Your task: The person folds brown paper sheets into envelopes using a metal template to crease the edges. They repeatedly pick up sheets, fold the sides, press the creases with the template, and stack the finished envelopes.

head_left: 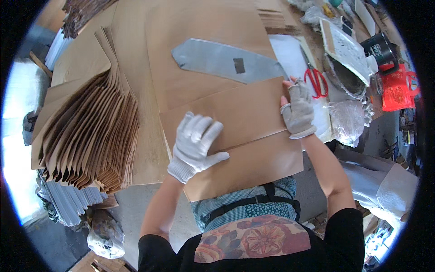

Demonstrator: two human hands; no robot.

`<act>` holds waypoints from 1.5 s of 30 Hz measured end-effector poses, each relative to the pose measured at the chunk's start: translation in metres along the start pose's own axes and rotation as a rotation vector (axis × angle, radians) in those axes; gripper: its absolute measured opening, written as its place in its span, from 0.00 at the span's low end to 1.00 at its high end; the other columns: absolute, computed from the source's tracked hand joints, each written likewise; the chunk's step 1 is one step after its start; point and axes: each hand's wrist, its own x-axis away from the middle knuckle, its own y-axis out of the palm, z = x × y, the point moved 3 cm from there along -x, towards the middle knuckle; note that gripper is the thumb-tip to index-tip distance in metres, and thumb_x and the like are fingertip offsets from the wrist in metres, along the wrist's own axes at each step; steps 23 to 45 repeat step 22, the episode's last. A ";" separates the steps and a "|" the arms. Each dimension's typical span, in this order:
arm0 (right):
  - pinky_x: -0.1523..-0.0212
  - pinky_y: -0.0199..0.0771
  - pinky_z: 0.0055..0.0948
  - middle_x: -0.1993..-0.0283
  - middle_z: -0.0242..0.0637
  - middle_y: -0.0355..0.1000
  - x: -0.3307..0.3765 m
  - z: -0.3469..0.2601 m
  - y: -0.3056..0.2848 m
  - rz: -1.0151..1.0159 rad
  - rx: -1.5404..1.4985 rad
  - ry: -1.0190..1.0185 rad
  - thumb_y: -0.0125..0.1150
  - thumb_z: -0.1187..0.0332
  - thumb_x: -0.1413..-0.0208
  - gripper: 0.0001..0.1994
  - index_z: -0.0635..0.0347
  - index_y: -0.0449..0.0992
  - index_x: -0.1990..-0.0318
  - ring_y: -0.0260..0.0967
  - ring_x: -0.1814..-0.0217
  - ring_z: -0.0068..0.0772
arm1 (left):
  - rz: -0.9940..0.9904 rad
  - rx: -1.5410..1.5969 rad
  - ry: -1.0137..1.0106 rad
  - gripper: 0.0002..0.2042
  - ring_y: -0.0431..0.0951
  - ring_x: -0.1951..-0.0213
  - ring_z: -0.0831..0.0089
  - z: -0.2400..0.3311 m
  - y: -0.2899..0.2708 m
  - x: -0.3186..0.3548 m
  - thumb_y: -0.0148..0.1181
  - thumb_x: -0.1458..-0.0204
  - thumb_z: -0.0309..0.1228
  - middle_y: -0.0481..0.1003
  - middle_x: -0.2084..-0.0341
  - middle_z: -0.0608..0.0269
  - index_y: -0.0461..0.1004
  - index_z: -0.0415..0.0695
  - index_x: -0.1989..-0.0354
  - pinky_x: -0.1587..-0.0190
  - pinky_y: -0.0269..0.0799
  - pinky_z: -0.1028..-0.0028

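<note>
A folded sheet of brown kraft paper lies before me, its near part hanging over the table's front edge at my waist. A crease or flap edge crosses it from side to side. My left hand, in a white knit glove, is open over the sheet's left part, thumb and fingers spread. At the right edge of the paper is my right hand, in a worn glove with bare fingertips showing. Its thumb and a finger rest apart at that edge. Beyond the sheet lies a grey, pointed flat template with a dark patch.
Fanned folded brown papers stand in a thick stack at the left. Red-handled scissors lie right of my right hand. Farther right are a white tray, a black mug, a red bag and clear plastic wrapping.
</note>
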 end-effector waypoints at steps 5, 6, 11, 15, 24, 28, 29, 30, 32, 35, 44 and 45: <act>0.28 0.65 0.53 0.33 0.51 0.70 -0.004 0.004 0.001 0.085 -0.096 0.071 0.67 0.68 0.41 0.22 0.58 0.75 0.39 0.66 0.29 0.58 | 0.131 -0.224 -0.024 0.48 0.69 0.33 0.44 0.003 -0.001 -0.013 0.80 0.61 0.55 0.67 0.32 0.50 0.69 0.48 0.30 0.28 0.57 0.42; 0.29 0.66 0.53 0.36 0.50 0.72 -0.007 0.002 0.004 0.144 -0.043 0.074 0.67 0.68 0.41 0.21 0.60 0.75 0.40 0.66 0.30 0.57 | 0.098 -0.238 -0.121 0.47 0.67 0.30 0.44 0.008 -0.006 -0.028 0.78 0.55 0.51 0.67 0.29 0.48 0.66 0.45 0.27 0.26 0.55 0.44; 0.31 0.69 0.49 0.43 0.42 0.78 -0.035 -0.046 -0.067 0.110 -0.158 -0.072 0.71 0.68 0.46 0.13 0.57 0.82 0.53 0.70 0.33 0.51 | 0.131 -0.152 -0.208 0.32 0.75 0.39 0.51 0.020 -0.024 -0.058 0.71 0.46 0.35 0.79 0.44 0.53 0.71 0.44 0.31 0.31 0.62 0.50; 0.35 0.73 0.47 0.46 0.37 0.80 -0.038 -0.093 -0.115 -0.012 -0.256 -0.327 0.74 0.67 0.51 0.07 0.54 0.86 0.64 0.74 0.36 0.49 | 0.080 -0.192 -0.096 0.25 0.77 0.45 0.54 0.072 -0.066 -0.035 0.72 0.48 0.30 0.79 0.48 0.58 0.76 0.46 0.39 0.38 0.64 0.54; 0.26 0.68 0.41 0.41 0.35 0.82 -0.052 -0.116 -0.122 -0.590 -0.344 -0.255 0.74 0.62 0.46 0.08 0.53 0.89 0.62 0.70 0.27 0.47 | 0.053 -0.233 -0.091 0.23 0.74 0.45 0.56 0.119 -0.081 -0.013 0.72 0.47 0.34 0.76 0.48 0.60 0.77 0.50 0.41 0.43 0.64 0.53; 0.26 0.68 0.41 0.41 0.35 0.82 -0.052 -0.116 -0.122 -0.590 -0.344 -0.255 0.74 0.62 0.46 0.08 0.53 0.89 0.62 0.70 0.27 0.47 | 0.053 -0.233 -0.091 0.23 0.74 0.45 0.56 0.119 -0.081 -0.013 0.72 0.47 0.34 0.76 0.48 0.60 0.77 0.50 0.41 0.43 0.64 0.53; 0.26 0.68 0.41 0.41 0.35 0.82 -0.052 -0.116 -0.122 -0.590 -0.344 -0.255 0.74 0.62 0.46 0.08 0.53 0.89 0.62 0.70 0.27 0.47 | 0.053 -0.233 -0.091 0.23 0.74 0.45 0.56 0.119 -0.081 -0.013 0.72 0.47 0.34 0.76 0.48 0.60 0.77 0.50 0.41 0.43 0.64 0.53; 0.26 0.68 0.41 0.41 0.35 0.82 -0.052 -0.116 -0.122 -0.590 -0.344 -0.255 0.74 0.62 0.46 0.08 0.53 0.89 0.62 0.70 0.27 0.47 | 0.053 -0.233 -0.091 0.23 0.74 0.45 0.56 0.119 -0.081 -0.013 0.72 0.47 0.34 0.76 0.48 0.60 0.77 0.50 0.41 0.43 0.64 0.53; 0.26 0.68 0.41 0.41 0.35 0.82 -0.052 -0.116 -0.122 -0.590 -0.344 -0.255 0.74 0.62 0.46 0.08 0.53 0.89 0.62 0.70 0.27 0.47 | 0.053 -0.233 -0.091 0.23 0.74 0.45 0.56 0.119 -0.081 -0.013 0.72 0.47 0.34 0.76 0.48 0.60 0.77 0.50 0.41 0.43 0.64 0.53; 0.26 0.68 0.41 0.41 0.35 0.82 -0.052 -0.116 -0.122 -0.590 -0.344 -0.255 0.74 0.62 0.46 0.08 0.53 0.89 0.62 0.70 0.27 0.47 | 0.053 -0.233 -0.091 0.23 0.74 0.45 0.56 0.119 -0.081 -0.013 0.72 0.47 0.34 0.76 0.48 0.60 0.77 0.50 0.41 0.43 0.64 0.53; 0.26 0.68 0.41 0.41 0.35 0.82 -0.052 -0.116 -0.122 -0.590 -0.344 -0.255 0.74 0.62 0.46 0.08 0.53 0.89 0.62 0.70 0.27 0.47 | 0.053 -0.233 -0.091 0.23 0.74 0.45 0.56 0.119 -0.081 -0.013 0.72 0.47 0.34 0.76 0.48 0.60 0.77 0.50 0.41 0.43 0.64 0.53; 0.26 0.68 0.41 0.41 0.35 0.82 -0.052 -0.116 -0.122 -0.590 -0.344 -0.255 0.74 0.62 0.46 0.08 0.53 0.89 0.62 0.70 0.27 0.47 | 0.053 -0.233 -0.091 0.23 0.74 0.45 0.56 0.119 -0.081 -0.013 0.72 0.47 0.34 0.76 0.48 0.60 0.77 0.50 0.41 0.43 0.64 0.53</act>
